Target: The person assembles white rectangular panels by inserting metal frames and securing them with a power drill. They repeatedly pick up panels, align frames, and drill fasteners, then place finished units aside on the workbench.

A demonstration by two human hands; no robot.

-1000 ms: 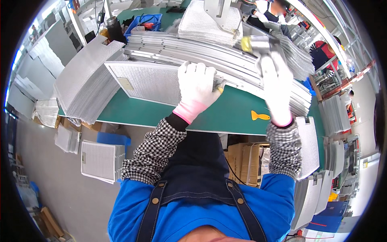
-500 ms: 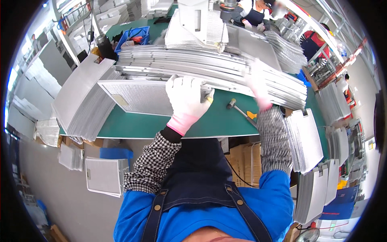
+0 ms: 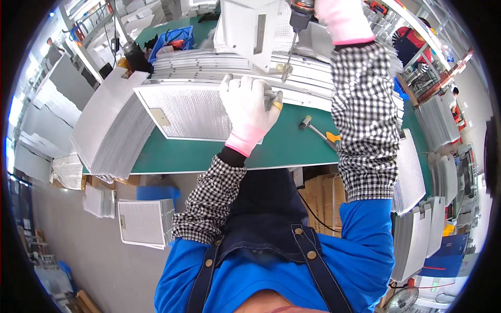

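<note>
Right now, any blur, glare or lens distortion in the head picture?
Head view: strong fisheye bend, black corners, the stack of silver textured panels at left looks bowed; head view: bright glare patches near the left rim; head view: left hand in white, pink-cuffed glove fairly crisp, right hand in pink-cuffed glove cut by the top edge.

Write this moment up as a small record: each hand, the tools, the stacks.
Left hand: gloved, gripping the framed mesh panel near its right end
Right hand: gloved, beside the power driver; partly out of frame, contact unclear
Loose tools: hammer and yellow scraper, on the green worktop
Stacks: mesh panel stack at left; silver metal pieces behind the framed mesh panel
</note>
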